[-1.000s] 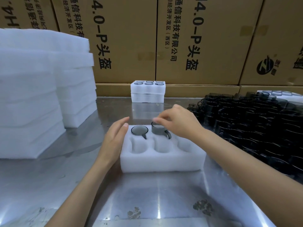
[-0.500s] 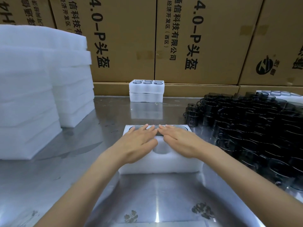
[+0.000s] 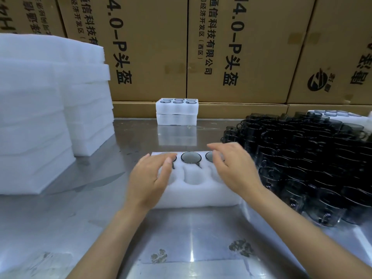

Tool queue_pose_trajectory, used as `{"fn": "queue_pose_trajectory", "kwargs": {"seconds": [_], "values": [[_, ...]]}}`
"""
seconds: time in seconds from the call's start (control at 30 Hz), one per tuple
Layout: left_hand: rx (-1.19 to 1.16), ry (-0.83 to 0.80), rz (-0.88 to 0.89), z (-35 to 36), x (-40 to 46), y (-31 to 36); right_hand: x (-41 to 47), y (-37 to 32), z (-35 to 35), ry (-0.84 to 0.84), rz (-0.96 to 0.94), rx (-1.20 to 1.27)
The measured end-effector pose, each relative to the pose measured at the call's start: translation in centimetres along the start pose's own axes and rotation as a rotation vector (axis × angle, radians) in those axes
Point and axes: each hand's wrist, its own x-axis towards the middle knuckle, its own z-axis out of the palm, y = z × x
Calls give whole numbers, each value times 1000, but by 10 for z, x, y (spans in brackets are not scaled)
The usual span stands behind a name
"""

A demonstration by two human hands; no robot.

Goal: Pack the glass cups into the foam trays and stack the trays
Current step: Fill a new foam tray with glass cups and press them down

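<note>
A: Cups, then: where are they seen?

B: Three glass cups are seated in the far row of a white foam tray (image 3: 193, 195) at the middle of a metal table (image 3: 80, 218). Only the middle cup (image 3: 191, 157) is shown whole, its dark round rim level with the foam. The left cup (image 3: 174, 158) is largely covered by fingers, and the right cup (image 3: 209, 156) is half hidden as well. The near row of pockets is partly masked by the hands; the middle pocket is seen bare.

A: How are the hands described?

B: The left hand (image 3: 149, 178) is spread over the tray's left end, fingers loosely extended, nothing grasped. The right hand (image 3: 233, 168) is held over the right end, fingers relaxed and slightly blurred, nothing grasped either. Whether the foam is touched cannot be told.

A: And around the tray?

B: To the right, a dense heap of dark glass cups (image 3: 302, 164) is piled, cut off by the frame edge; single cups are hard to separate. Behind it, another filled tray (image 3: 338, 114) is glimpsed in part. At the far edge, two stacked trays (image 3: 176, 111) are set, cups seen in the upper one only. On the left, tall stacks of white foam (image 3: 40, 117) are cropped by the frame. Cardboard boxes (image 3: 231, 47) with printed characters fill the background.
</note>
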Motion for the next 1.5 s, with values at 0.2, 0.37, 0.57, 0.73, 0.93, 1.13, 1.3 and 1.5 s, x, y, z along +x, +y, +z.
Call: {"fn": "queue_pose_trajectory", "kwargs": {"seconds": [0.2, 0.37, 0.57, 0.73, 0.93, 1.13, 1.3, 1.5], "values": [[-380, 9, -219, -1, 3, -4, -13, 36, -48, -69, 332, -286], [-555, 55, -305, -1, 4, -8, -14, 46, -71, -468, 480, -351], [-593, 61, -366, -1, 4, -9, -10, 52, -85, -591, 491, -98], [-551, 20, -394, 0, 6, -11, -6, 65, -95, -850, 263, -272], [-567, 23, -409, 1, 6, -14, -1, 70, -85, -862, 170, -338], [-577, 33, -420, 0, 6, -14, 8, 71, -106, -655, 221, -23], [-611, 52, -408, 1, 6, -12, 10, 43, -110, -299, 255, 181], [-565, 128, -264, 1, 4, -12, 12, -33, -53, -217, 224, 215]]}}
